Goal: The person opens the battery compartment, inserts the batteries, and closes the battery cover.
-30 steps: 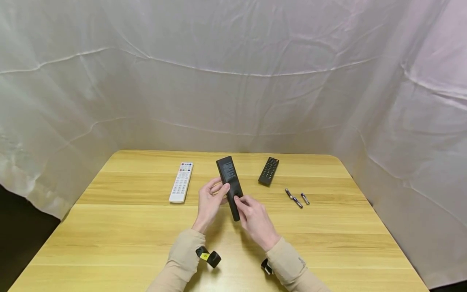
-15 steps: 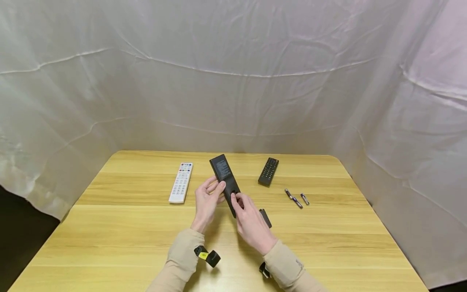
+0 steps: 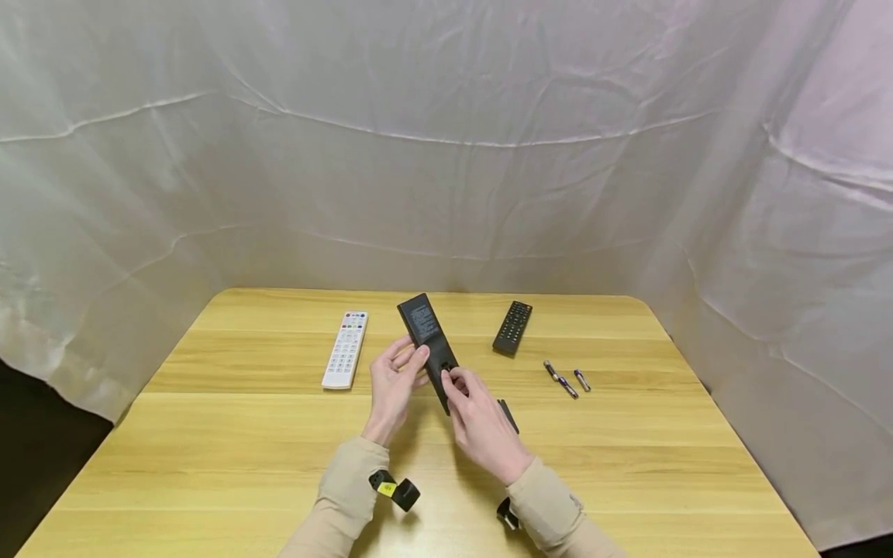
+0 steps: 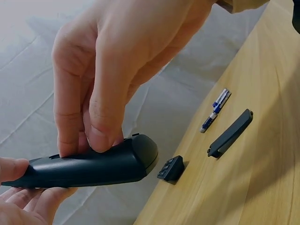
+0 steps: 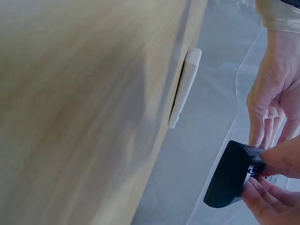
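Observation:
My left hand (image 3: 392,387) grips a black remote control (image 3: 420,314) above the table, its labelled back facing up and tilted. The thumb lies along the near side of the back. My right hand (image 3: 484,426) has its thumb and fingers curled down at the lower part of the remote, fingertips at an opening in its back; I cannot tell whether they pinch something inside. In the left wrist view these fingertips (image 4: 99,140) press right at the remote's upper surface. A slim black battery cover (image 4: 232,133) lies on the table, partly behind my right hand in the head view.
A white remote control (image 3: 345,350) lies left of my hands. Another black remote control (image 3: 512,328) lies at the back right, buttons up. Three small batteries (image 3: 568,387) rest to the right on the wooden table (image 3: 209,465). Pale cloth (image 3: 446,194) hangs behind.
Both hands and the held remote have shifted slightly left. The battery cover now shows beside my right hand. My right fingertips have moved to the opening in the remote's back.

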`<state>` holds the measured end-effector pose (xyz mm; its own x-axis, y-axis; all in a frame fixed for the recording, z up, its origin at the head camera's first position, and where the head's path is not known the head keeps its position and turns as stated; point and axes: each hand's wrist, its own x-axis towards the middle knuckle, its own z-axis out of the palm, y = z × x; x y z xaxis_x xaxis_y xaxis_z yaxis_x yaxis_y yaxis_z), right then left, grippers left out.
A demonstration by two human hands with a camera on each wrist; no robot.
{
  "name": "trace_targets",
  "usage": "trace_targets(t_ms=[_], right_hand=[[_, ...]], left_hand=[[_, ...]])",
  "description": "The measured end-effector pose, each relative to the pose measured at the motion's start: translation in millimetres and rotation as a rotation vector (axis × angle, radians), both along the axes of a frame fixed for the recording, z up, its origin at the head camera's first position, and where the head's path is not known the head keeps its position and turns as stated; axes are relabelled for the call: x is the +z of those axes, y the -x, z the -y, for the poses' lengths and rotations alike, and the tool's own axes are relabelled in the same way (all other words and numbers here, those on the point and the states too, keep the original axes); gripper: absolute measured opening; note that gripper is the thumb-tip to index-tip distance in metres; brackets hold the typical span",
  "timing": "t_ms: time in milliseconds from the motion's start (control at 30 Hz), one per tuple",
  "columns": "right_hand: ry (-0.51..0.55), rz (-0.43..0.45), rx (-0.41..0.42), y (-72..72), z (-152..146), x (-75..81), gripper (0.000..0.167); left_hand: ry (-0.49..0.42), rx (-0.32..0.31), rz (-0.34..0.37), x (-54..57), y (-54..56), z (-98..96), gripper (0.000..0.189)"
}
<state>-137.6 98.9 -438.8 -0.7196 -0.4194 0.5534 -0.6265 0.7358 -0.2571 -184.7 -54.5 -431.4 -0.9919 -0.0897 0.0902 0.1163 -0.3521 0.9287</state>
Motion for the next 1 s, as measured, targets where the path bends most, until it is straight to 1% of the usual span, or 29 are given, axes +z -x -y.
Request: trace_targets(t_ms=[267, 567, 667, 800, 900, 1000], right_hand=[[0.030, 0.016, 0.007, 1.1, 0.1, -1.0, 0.048], [0.085, 0.028, 0.006, 3.1, -3.2, -1.0, 0.041], [0.136, 0.024, 0.013, 4.5, -4.9, -0.5, 0.035], [0.238, 0.008, 0.024, 8.5, -9.1, -0.6, 0.025], [0.307, 0.000, 0.022, 13.5, -13.3, -0.2, 0.022], [0.348, 0.008, 0.018, 18.8, -17.9, -0.3, 0.019]], left_hand=[[-0.003, 0.007, 0.000, -0.5, 0.6, -0.6, 0.039], [0.003, 0.009, 0.010, -1.5, 0.0, -0.9, 0.039], [0.002, 0.011, 0.016, -2.2, -0.4, -0.7, 0.039], [0.003, 0.018, 0.031, -2.7, -0.5, -0.6, 0.039], [0.018, 0.021, 0.029, -2.1, -0.3, -0.7, 0.040], [0.025, 0.023, 0.028, -1.8, 0.3, -0.7, 0.040]])
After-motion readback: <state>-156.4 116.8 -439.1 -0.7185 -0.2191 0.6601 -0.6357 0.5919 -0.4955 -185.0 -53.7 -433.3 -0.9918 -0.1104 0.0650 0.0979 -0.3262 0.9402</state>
